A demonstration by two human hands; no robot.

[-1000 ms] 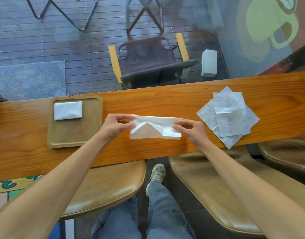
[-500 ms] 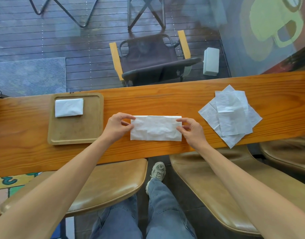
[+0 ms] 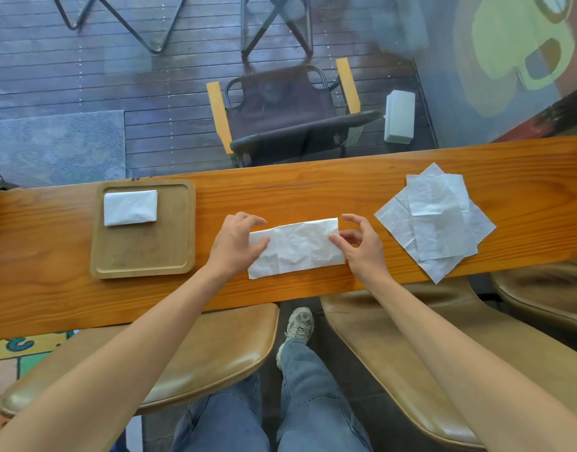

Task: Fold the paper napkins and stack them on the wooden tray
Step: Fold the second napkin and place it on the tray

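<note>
White and thin, the half-folded napkin (image 3: 297, 247) lies flat on the desk (image 3: 313, 187), just right of the wooden tray (image 3: 143, 256). It looks light, limp and easily creased or torn, so I judge the short ends the best places to take it. The left hand (image 3: 233, 244) rests its fingers on the napkin's left end, pressing rather than pinching; the right hand (image 3: 360, 246) hovers half open at the right end, thumb touching the edge. One folded napkin (image 3: 130, 207) already sits on the tray's far left corner. Loose unfolded napkins (image 3: 434, 220) lie further right of the tray, nothing blocking the way between.
</note>
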